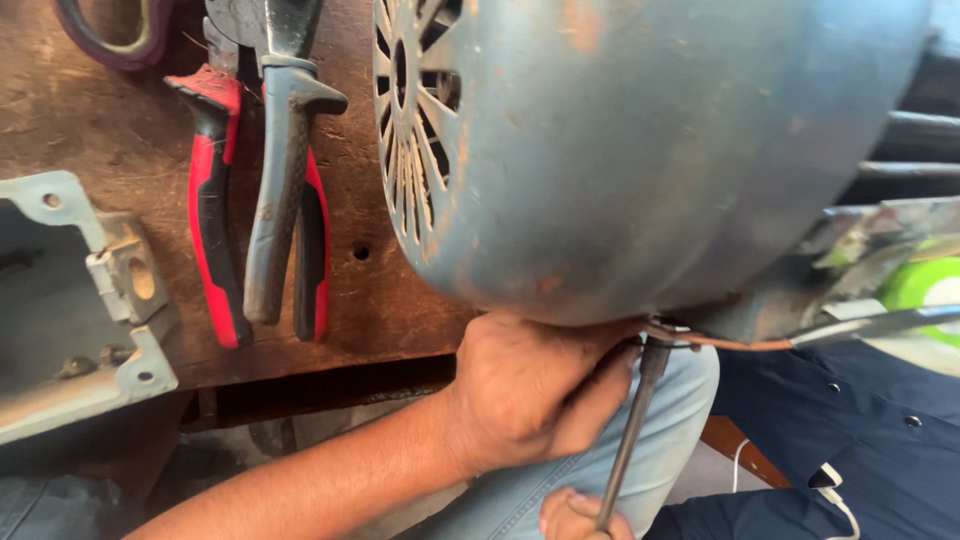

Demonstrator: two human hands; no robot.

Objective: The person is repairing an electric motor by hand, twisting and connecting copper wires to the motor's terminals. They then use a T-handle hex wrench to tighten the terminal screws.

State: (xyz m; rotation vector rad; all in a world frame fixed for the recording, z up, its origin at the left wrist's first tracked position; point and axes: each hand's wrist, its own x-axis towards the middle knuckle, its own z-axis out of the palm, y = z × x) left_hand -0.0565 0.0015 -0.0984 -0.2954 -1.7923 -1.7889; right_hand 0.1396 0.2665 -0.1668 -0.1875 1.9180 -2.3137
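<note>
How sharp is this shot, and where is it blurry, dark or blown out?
Head view: daylight falls evenly on the blue motor cover, whose rust spots read clearly; the red-handled pliers on the wooden bench are sharp. The left hand is slightly soft, the right hand is cut by the bottom edge, the gap under the bench lies in deep shadow, and the green object looks overexposed.
</note>
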